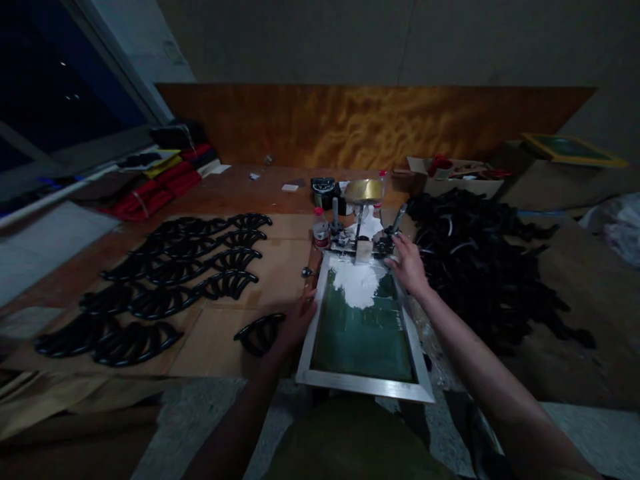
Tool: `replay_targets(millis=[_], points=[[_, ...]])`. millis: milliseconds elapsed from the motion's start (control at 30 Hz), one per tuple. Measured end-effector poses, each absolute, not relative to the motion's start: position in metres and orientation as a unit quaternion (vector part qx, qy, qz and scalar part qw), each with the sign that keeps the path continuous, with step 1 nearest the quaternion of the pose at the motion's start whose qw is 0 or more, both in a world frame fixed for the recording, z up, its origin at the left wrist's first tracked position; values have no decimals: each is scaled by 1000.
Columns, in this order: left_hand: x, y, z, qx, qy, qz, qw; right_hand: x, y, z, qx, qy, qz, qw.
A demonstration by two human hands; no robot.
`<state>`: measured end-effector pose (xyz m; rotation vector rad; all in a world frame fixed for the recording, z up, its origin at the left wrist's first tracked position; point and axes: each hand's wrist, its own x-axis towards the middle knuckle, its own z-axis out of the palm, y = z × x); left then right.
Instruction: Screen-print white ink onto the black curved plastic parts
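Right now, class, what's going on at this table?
A person's left hand is at the left edge of a silver metal frame holding a green screen; their right hand is spread by the frame's far right corner. White paste lies on the screen's far part. Curved, slatted black pieces lie leftward on brown cardboard.

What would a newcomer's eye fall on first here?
Probably the green screen in its metal frame, smeared with white paste near the top, between the left hand and right hand. Next, black fan-shaped pieces in rows on cardboard at left, and a dark heap at right.
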<state>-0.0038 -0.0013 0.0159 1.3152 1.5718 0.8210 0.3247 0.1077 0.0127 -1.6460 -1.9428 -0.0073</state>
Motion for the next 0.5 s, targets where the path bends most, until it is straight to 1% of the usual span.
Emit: replay_targets(millis=[67,133,200,267,333,400,500], points=[[-3,-6,-8,531,647,326,439,294,120,21,-567,-783,28,254],[-3,-7,-23,525,661,306,440,271,126,25,-554,-811,65,175],[-2,-7,-30,517,658,299,458,261,127,24,-558,-819,100,90],[-2,-8,-32,515,648,304,471,261,124,22,-567,-815,117,35],[-2,-8,-31,516,647,306,470,264,117,19,-574,-812,102,17],[-3,-8,-32,515,652,302,466,264,105,15,-570,-818,73,18],[-5,-8,-38,513,650,314,464,261,78,10,-514,-855,63,22]])
